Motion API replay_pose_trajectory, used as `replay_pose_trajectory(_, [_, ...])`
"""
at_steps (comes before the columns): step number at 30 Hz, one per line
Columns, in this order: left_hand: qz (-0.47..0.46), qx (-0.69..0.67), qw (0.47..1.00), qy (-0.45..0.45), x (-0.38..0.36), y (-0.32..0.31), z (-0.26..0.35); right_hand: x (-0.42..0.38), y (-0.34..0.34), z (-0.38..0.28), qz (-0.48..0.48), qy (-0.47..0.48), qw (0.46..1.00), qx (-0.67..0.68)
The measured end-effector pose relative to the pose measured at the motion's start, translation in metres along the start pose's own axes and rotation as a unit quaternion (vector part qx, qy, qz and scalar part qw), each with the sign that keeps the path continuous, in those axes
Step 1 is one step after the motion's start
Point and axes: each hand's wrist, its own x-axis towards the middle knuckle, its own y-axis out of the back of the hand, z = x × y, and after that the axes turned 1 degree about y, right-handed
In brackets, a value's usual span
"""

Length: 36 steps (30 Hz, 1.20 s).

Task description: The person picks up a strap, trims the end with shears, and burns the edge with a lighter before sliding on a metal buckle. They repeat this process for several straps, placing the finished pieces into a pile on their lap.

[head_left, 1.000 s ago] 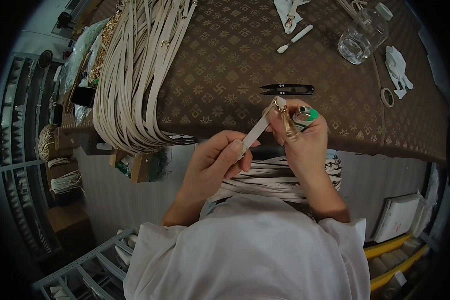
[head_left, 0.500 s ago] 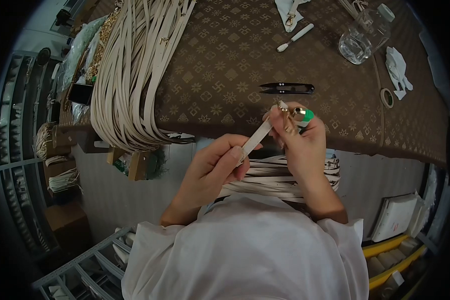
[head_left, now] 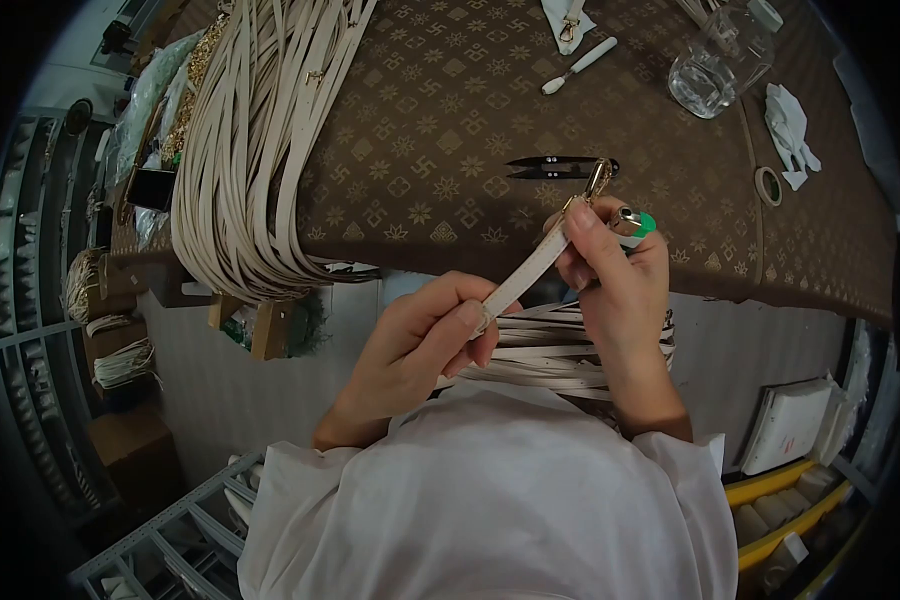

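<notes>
A narrow cream strap (head_left: 530, 270) is stretched between my two hands. My left hand (head_left: 415, 335) pinches its lower end between thumb and fingers. Near the upper end, my right hand (head_left: 610, 265) grips the strap, with the thumb on top. A gold-coloured metal clasp (head_left: 597, 180) sticks up from that end, past the fingertips. Tucked in the fingers of my right hand is a small green object with a shiny metal end (head_left: 638, 222); it looks like a lighter. Just beyond the clasp, black thread snips (head_left: 545, 168) lie on the brown patterned cloth (head_left: 410, 160).
A thick bundle of cream straps (head_left: 240, 160) hangs over the table edge at left. More straps (head_left: 540, 350) lie across my lap. Farther back are a white-handled tool (head_left: 580, 65), a clear bottle (head_left: 715, 70), a tape roll (head_left: 768, 186) and a crumpled white cloth (head_left: 790, 135).
My right hand has shifted slightly right and turned, so the gold clasp now points up and away, clear of the fingers. The left hand keeps its pinch. The view has shifted a little.
</notes>
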Motion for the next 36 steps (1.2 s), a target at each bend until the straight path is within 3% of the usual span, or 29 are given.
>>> replay_pose_trajectory(18, [-0.039,-0.022,0.999,0.005,0.003,-0.001,-0.004,-0.005,0.008,-0.004,0.044,0.012,0.999,0.009])
replay_pose_trajectory(21, [-0.015,0.024,1.0,0.01,0.005,-0.002,-0.007,-0.01,0.021,-0.007,0.116,0.084,0.99,0.01])
replay_pose_trajectory(22, [-0.033,0.1,0.994,0.025,0.004,0.006,-0.012,-0.012,0.037,-0.009,0.153,0.114,0.981,0.028])
replay_pose_trajectory(23, [-0.053,0.177,0.982,0.039,0.002,0.015,-0.017,-0.013,0.052,-0.017,0.205,0.142,0.965,0.078])
replay_pose_trajectory(27, [-0.11,0.175,0.978,0.027,-0.018,0.058,-0.034,-0.042,0.173,-0.038,0.364,0.21,0.904,0.073])
replay_pose_trajectory(29, [-0.061,0.205,0.968,0.133,-0.031,0.073,-0.039,-0.075,0.238,-0.04,0.492,0.187,0.849,-0.037])
replay_pose_trajectory(31, [-0.048,0.23,0.959,0.16,-0.036,0.079,-0.052,-0.113,0.281,-0.035,0.569,0.113,0.803,-0.135])
replay_pose_trajectory(33, [-0.033,0.258,0.948,0.185,-0.04,0.084,-0.072,-0.154,0.334,-0.025,0.573,-0.047,0.773,-0.267])
replay_pose_trajectory(34, [-0.052,0.299,0.939,0.161,-0.042,0.086,-0.087,-0.16,0.335,-0.018,0.569,-0.049,0.776,-0.27])
replay_pose_trajectory(35, [-0.07,0.34,0.928,0.137,-0.043,0.087,-0.096,-0.161,0.33,-0.012,0.566,-0.099,0.663,-0.48])
replay_pose_trajectory(36, [-0.063,0.339,0.928,0.138,-0.044,0.085,-0.101,-0.16,0.326,-0.008,0.53,-0.14,0.512,-0.662])
